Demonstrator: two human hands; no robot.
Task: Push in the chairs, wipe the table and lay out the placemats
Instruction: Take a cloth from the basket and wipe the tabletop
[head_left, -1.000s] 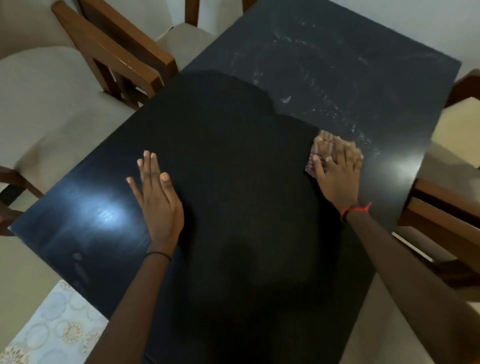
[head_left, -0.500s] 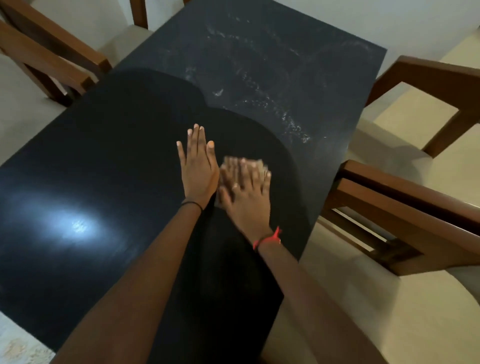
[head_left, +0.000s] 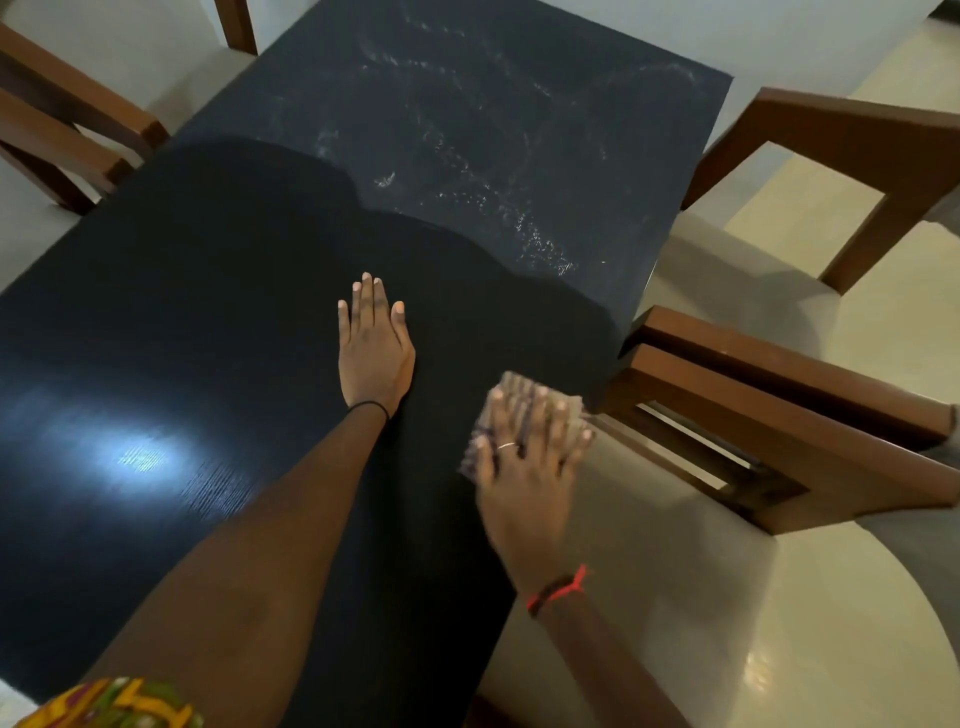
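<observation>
While the person leans on the table (head_left: 208, 260) with the left hand (head_left: 375, 343), fingers straight, flat and holding nothing, the right hand (head_left: 524, 467) presses a cloth (head_left: 571, 406) down with straight fingers at the near right edge. White marks (head_left: 493, 208) on the far half need wiping, I think. A chair (head_left: 779, 405) sits close by. I see no placemats.

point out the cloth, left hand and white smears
cloth (head_left: 574, 405), head view, exposed far right corner
left hand (head_left: 374, 348), head view, back of the hand
white smears (head_left: 540, 239), head view, dense patch near the table's right edge
</observation>
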